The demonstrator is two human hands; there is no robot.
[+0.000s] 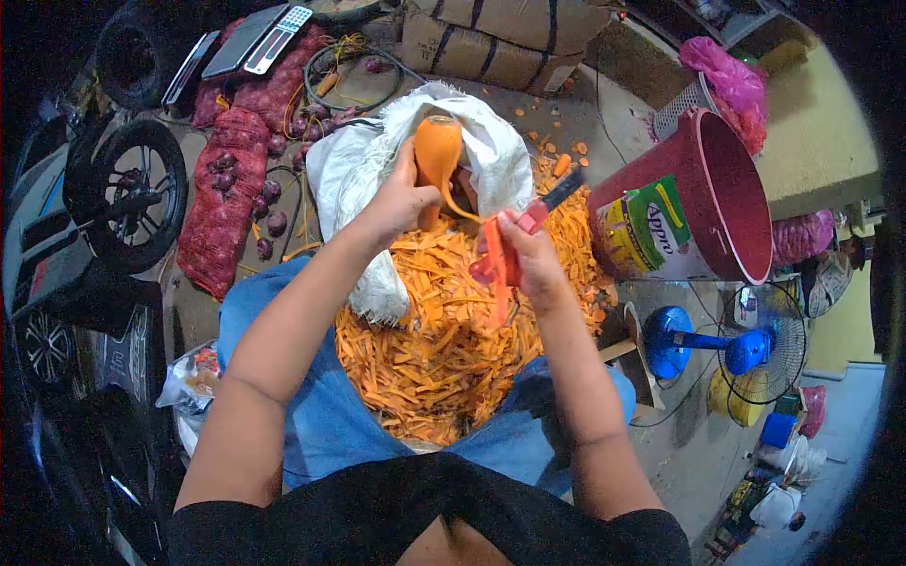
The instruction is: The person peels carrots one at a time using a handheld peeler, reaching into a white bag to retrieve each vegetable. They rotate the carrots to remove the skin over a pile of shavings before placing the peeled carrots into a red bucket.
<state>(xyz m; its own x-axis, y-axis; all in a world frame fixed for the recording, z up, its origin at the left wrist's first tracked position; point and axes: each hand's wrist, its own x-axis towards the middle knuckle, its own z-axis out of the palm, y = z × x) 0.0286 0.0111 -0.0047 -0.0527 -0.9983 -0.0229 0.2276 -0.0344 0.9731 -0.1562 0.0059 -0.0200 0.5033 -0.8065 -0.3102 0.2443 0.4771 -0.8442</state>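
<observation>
My left hand (404, 193) is closed around a large orange carrot (438, 151), held with its thick end up. In my right hand (533, 255) is a red and black peeler (536, 215), its dark end pointing away to the right. A thin peel strip curves from the carrot toward the peeler, and another strip hangs below that hand. Beneath both hands lies a big heap of carrot peels (444, 349) between my knees. A white woven sack (363, 179) stands open behind the carrot; its contents are mostly hidden.
To the right a dark red bucket (613, 193) leans over on its side. Red net sacks of onions (222, 208) lie at the left, with loose onions beside them and a scale (255, 42) on top. Cardboard boxes (500, 42), a blue fan (750, 351) and a motorcycle wheel (142, 184) surround the area.
</observation>
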